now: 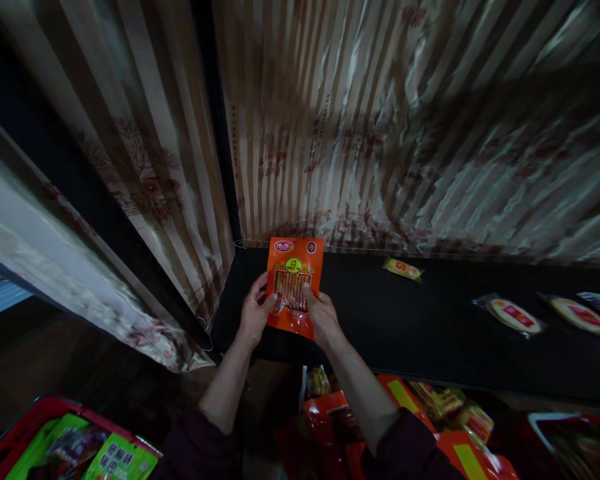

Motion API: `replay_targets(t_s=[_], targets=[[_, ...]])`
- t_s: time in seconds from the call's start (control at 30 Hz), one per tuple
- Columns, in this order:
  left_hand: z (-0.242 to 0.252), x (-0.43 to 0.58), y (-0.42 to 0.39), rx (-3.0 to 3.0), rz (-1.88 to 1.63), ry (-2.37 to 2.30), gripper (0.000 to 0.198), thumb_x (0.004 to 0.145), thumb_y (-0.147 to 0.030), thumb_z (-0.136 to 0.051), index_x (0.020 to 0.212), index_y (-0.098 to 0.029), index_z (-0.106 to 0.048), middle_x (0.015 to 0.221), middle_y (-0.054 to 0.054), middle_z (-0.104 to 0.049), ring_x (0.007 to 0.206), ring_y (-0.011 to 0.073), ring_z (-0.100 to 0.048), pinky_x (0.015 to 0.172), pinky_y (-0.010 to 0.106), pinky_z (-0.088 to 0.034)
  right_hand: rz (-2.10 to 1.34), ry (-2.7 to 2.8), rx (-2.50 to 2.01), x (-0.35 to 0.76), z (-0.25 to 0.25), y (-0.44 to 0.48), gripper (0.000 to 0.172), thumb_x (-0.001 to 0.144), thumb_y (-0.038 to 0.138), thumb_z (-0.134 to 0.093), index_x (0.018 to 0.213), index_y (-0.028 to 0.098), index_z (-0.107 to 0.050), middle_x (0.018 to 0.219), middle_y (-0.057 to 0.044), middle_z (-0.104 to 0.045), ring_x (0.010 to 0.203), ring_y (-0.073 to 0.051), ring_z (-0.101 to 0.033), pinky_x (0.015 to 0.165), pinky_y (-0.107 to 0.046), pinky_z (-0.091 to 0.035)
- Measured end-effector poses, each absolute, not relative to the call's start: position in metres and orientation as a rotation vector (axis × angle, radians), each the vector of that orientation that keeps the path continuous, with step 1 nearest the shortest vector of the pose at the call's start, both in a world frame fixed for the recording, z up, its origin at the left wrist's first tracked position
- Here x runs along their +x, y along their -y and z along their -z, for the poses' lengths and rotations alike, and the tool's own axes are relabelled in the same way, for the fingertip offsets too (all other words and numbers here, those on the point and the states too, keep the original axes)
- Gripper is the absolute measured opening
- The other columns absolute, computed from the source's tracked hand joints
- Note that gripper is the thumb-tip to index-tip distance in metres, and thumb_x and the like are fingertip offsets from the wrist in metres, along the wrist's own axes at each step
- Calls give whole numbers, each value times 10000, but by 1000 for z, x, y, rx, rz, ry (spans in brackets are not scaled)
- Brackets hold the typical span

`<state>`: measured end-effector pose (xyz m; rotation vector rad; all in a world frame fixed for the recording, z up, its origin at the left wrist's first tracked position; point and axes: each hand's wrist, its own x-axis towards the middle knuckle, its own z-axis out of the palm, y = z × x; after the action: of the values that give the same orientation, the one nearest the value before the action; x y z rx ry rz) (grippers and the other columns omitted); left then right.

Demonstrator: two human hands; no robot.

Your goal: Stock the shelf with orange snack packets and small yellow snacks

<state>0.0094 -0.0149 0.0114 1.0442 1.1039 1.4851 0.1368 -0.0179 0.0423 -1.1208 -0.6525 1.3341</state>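
Between my two hands is an orange snack packet with a clear window showing brown sticks. It stands nearly upright over the left end of a black shelf, its front towards me. My left hand grips the packet's lower left edge, thumb on the front. On the lower right side my right hand holds it too, with the thumb over the window. The fingers behind the packet are hidden.
A small yellow packet and wrapped oval snacks lie farther right on the shelf. Patterned curtain hangs behind. Below are orange packets and a red basket with green packets. A dark post stands at the left corner.
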Motion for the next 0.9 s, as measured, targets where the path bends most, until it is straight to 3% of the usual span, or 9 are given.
replay_targets(t_s=[0.2, 0.53, 0.77, 0.9], targets=[[-7, 6, 3, 972, -1469, -1196, 458, 699, -164, -643, 1154, -197, -607, 1096, 77, -660, 977, 168, -614, 913, 326, -457, -1378, 601, -1172, 134, -34, 0, 439, 545, 551, -766, 675, 155, -627, 570, -35, -683, 509, -181, -630, 482, -265, -486], [-6, 1, -14, 713, -1525, -1258, 568, 680, -200, -706, 1222, -168, -540, 907, 46, -698, 742, 130, -646, 738, 272, -511, -1411, 669, -1235, 125, -17, -34, 287, 743, 454, -648, 751, 168, -637, 668, -52, -718, 621, -197, -679, 600, -283, -538], [-2, -3, -26, 602, -1648, -1092, 462, 665, -165, -692, 1114, -160, -586, 1052, 76, -689, 895, 162, -658, 868, 315, -491, -1367, 751, -1257, 119, -10, -69, 184, 771, 346, -613, 804, 166, -631, 673, -38, -714, 614, -183, -672, 559, -257, -526], [5, -4, -34, 575, -1675, -1053, 474, 715, -156, -642, 1178, -165, -542, 1134, 89, -661, 952, 168, -651, 896, 327, -488, -1300, 857, -1267, 115, -12, -83, 249, 688, 395, -681, 736, 166, -596, 496, 28, -613, 406, -122, -551, 386, -209, -424]])
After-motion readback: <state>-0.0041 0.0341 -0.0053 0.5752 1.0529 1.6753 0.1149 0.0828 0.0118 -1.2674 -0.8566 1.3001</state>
